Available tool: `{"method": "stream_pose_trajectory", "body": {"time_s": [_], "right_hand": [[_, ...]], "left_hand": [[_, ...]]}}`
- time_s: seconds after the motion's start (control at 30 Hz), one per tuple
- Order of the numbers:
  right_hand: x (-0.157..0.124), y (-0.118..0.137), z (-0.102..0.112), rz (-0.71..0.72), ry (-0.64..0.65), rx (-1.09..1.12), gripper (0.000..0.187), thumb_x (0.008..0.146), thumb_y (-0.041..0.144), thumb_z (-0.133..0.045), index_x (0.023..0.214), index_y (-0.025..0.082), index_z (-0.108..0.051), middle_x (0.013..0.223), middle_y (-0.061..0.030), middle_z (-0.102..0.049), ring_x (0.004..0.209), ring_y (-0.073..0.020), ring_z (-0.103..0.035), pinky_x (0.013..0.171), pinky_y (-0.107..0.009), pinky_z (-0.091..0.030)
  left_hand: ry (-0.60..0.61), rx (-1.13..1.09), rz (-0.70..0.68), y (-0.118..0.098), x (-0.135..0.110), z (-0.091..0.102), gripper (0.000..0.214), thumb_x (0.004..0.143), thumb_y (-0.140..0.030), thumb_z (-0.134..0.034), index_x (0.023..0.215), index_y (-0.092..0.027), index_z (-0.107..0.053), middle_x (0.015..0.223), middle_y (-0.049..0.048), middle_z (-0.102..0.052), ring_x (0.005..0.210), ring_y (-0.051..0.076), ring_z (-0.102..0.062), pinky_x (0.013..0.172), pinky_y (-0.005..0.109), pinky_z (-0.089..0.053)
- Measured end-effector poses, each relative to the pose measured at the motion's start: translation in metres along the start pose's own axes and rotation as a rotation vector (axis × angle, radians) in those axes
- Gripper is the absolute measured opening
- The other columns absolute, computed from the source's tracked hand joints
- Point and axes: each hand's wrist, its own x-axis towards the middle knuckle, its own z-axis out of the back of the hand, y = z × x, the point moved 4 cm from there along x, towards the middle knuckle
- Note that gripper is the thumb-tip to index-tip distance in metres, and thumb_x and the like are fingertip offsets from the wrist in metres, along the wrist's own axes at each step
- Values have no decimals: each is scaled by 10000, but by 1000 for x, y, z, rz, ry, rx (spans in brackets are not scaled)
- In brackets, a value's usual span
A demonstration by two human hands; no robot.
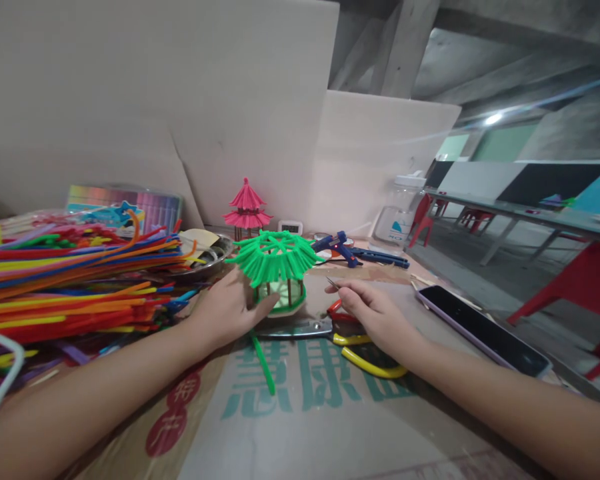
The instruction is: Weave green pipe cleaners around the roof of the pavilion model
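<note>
A small pavilion model [279,257] with a green pipe-cleaner roof and brown posts stands upright at the middle of the table. My left hand [235,303] grips its left side, thumb across the front of the round base. To the right of the model, my right hand [367,307] pinches a thin, dark, pointed piece [332,283], too small to name. Scissors with yellow handles [370,363] lie below that hand, the blade pointing left. A red handle [336,308] shows beside its fingers. One loose green pipe cleaner [263,365] lies in front of the model.
Bundles of coloured pipe cleaners [75,267] fill the left side, with a marker set [155,208] behind. At the back stand a pink-roofed pavilion [247,203], a small digital clock [290,227], a blue glue gun [341,250] and a clear bottle [396,213]. A phone [483,327] lies right.
</note>
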Motion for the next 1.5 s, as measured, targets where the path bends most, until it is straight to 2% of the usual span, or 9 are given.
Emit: {"method": "stream_pose_trajectory", "body": {"time_s": [0.07,0.13,0.27,0.33,0.5,0.8,1.03,1.3,1.5], "right_hand": [[0,0,0,-13,6,10,354,960,453,-500,996,173,-715,905,-63,-724,835,-213,-676,730,-314,-545],[-2,-2,-2,-74,43,58,394,966,480,-476,1044,176,-713,900,-61,-709,808,-209,-679,667,-299,-553],[-5,-3,-7,-185,108,149,419,954,511,-476,1057,179,-710,838,-41,-662,724,-191,-676,601,-286,-568],[-4,-3,-6,-183,99,146,419,948,509,-482,1053,174,-710,878,-50,-668,742,-189,-677,608,-282,-570],[-1,-3,-2,-95,37,41,432,948,498,-472,1035,167,-736,898,-64,-695,763,-193,-661,594,-268,-526],[0,-2,1,-78,-1,-9,392,925,463,-493,933,170,-754,751,-38,-655,739,-202,-647,652,-292,-531],[-1,-8,-1,-168,11,61,382,921,487,-508,933,191,-748,668,2,-553,625,-175,-592,558,-272,-527],[1,-4,2,-82,-22,-48,392,931,457,-487,905,175,-759,774,-39,-694,737,-205,-653,686,-304,-523],[0,-1,3,-92,-14,-74,394,922,458,-488,893,179,-765,782,-41,-725,711,-206,-661,653,-299,-498]], "left_hand": [[22,109,-5,-3,0,2,546,893,-641,-454,1067,-165,-657,1090,147,-685,1149,350,-589,1070,484,-437],[44,172,-23,-6,0,4,599,911,-621,-379,1177,-132,-601,1155,172,-653,1148,353,-587,1066,507,-442],[54,185,-76,-12,0,6,629,928,-575,-351,1325,-114,-512,1269,189,-600,1221,361,-556,1080,522,-444],[55,188,-75,-12,0,6,627,925,-558,-369,1338,-105,-505,1283,196,-588,1228,374,-551,1059,542,-460],[61,193,-36,-10,0,4,551,893,-573,-418,1152,-120,-598,1164,190,-618,1134,385,-593,1010,567,-488],[38,158,-163,-16,-1,5,634,929,-547,-434,1398,-123,-479,1436,185,-531,1344,359,-496,1140,534,-411],[33,171,-179,-15,-1,4,607,931,-548,-446,1356,-120,-514,1394,191,-554,1324,361,-512,1132,530,-421],[25,182,-187,-17,-2,5,537,928,-534,-436,1249,-127,-577,1298,187,-593,1297,362,-529,1126,536,-428],[29,207,-170,-17,-2,6,448,912,-542,-457,1083,-160,-616,1175,165,-616,1225,352,-560,1110,534,-440]]}}
